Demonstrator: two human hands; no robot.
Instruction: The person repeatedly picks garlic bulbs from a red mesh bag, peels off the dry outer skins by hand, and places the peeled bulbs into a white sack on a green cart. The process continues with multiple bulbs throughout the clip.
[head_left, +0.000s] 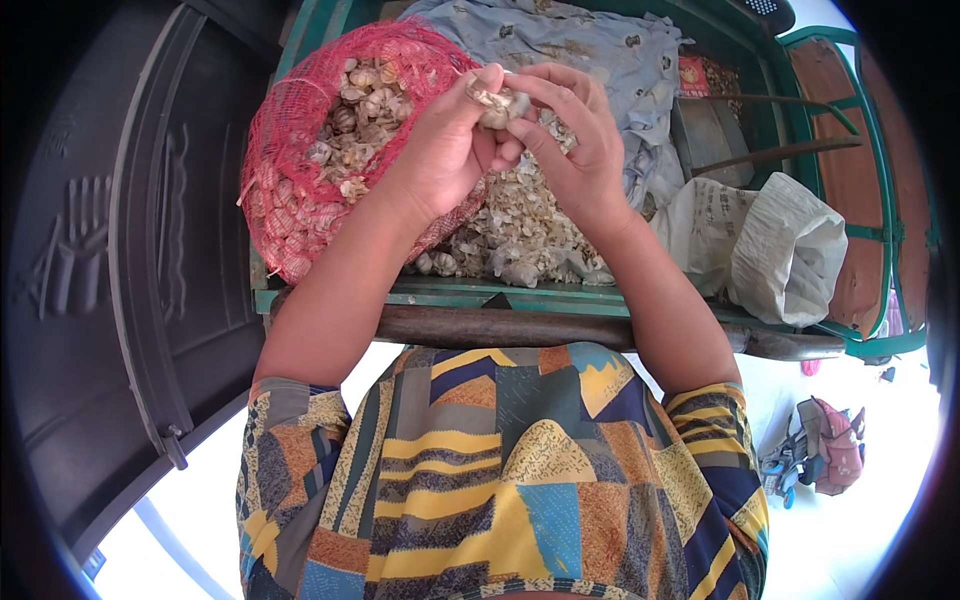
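Both my hands hold one garlic bulb (501, 109) between them, above the green cart bed. My left hand (457, 142) has its thumb and fingers against the bulb's left side, where papery skin hangs loose. The thumb and fingers of my right hand (574, 135) pinch its right side. A red mesh sack (277, 142) full of garlic bulbs stands open at the left, beside my left forearm. Below my hands lies a heap of loose garlic skins (525, 214), with some bulbs (442, 262) near the front edge.
A blue-grey cloth (555, 37) lies behind the heap. At the right are a white woven sack (787, 247) with its mouth rolled back and a metal dustpan-like tray (712, 139). A dark rail (502, 327) runs along the cart's front. A pushchair (817, 450) stands beyond, lower right.
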